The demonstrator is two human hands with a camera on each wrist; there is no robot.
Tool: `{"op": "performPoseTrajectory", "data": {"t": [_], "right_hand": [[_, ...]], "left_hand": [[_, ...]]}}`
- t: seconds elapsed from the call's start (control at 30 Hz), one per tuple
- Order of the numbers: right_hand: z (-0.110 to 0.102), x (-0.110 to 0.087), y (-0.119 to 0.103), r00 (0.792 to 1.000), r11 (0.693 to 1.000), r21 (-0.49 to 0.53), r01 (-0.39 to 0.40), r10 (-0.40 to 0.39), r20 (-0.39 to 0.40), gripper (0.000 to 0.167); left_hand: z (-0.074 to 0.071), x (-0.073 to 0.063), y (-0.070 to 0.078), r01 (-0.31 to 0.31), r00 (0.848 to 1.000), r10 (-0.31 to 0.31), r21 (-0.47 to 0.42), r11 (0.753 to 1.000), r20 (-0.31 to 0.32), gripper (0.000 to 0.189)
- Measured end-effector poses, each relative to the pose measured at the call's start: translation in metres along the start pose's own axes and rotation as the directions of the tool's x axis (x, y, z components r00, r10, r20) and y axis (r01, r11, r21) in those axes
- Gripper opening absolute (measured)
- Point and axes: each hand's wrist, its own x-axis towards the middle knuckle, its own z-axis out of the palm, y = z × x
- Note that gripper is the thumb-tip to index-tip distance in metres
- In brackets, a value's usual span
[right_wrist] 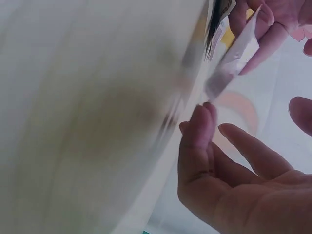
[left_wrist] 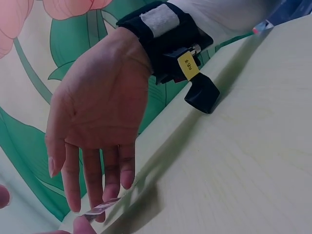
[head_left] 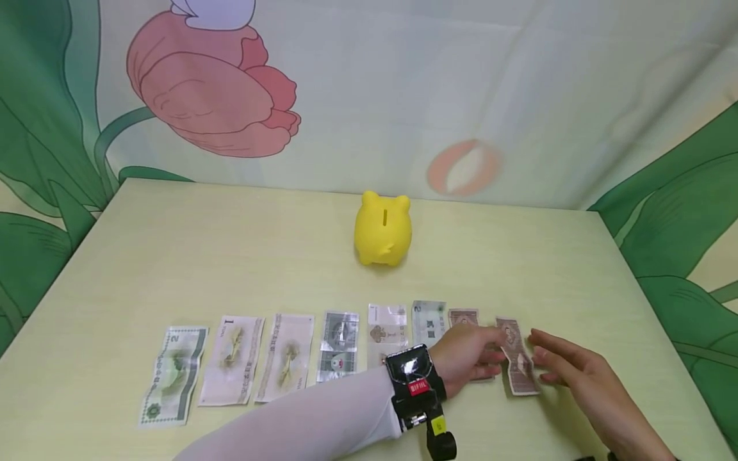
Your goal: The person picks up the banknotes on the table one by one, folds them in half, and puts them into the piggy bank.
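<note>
A reddish-brown banknote (head_left: 519,358) is held up at a tilt between my two hands, at the right end of a row of notes. My left hand (head_left: 464,355) pinches its left edge; the right wrist view shows the left thumb (right_wrist: 265,14) over the note. My right hand (head_left: 590,378) is at the note's other side, fingers loosely extended, fingertips right at its edge. In the left wrist view the right hand (left_wrist: 105,107) shows its palm, fingers straight beside the banknote (left_wrist: 100,209). Another brown note (head_left: 464,316) lies partly hidden beneath my left hand.
Several more banknotes lie in a row leftward, from a green-grey note (head_left: 428,320) to a green note (head_left: 173,378) at the far left. A yellow piggy bank (head_left: 383,230) with a slot on top stands farther back on the pale table (head_left: 259,250). A printed curtain (head_left: 375,96) hangs behind.
</note>
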Motion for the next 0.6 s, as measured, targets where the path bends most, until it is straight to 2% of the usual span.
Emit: {"op": "performPoseTrajectory", "data": {"t": [0.17, 0.37, 0.6], "right_hand": [[0.002, 0.003, -0.002, 1.0, 0.999, 0.05, 0.018, -0.017, -0.019, 0.064], [0.003, 0.009, -0.006, 1.0, 0.993, 0.119, 0.014, -0.015, 0.001, 0.061], [0.008, 0.011, -0.007, 0.993, 0.966, 0.245, 0.086, -0.104, 0.061, 0.06]], "left_hand": [[-0.008, -0.003, 0.003, -0.037, 0.999, 0.036, 0.04, 0.998, 0.019, 0.035], [-0.02, -0.009, 0.007, -0.048, 0.996, 0.047, 0.013, 0.999, 0.078, 0.039], [-0.034, -0.019, 0.011, -0.083, 0.99, 0.084, -0.01, 0.997, 0.116, 0.039]]}}
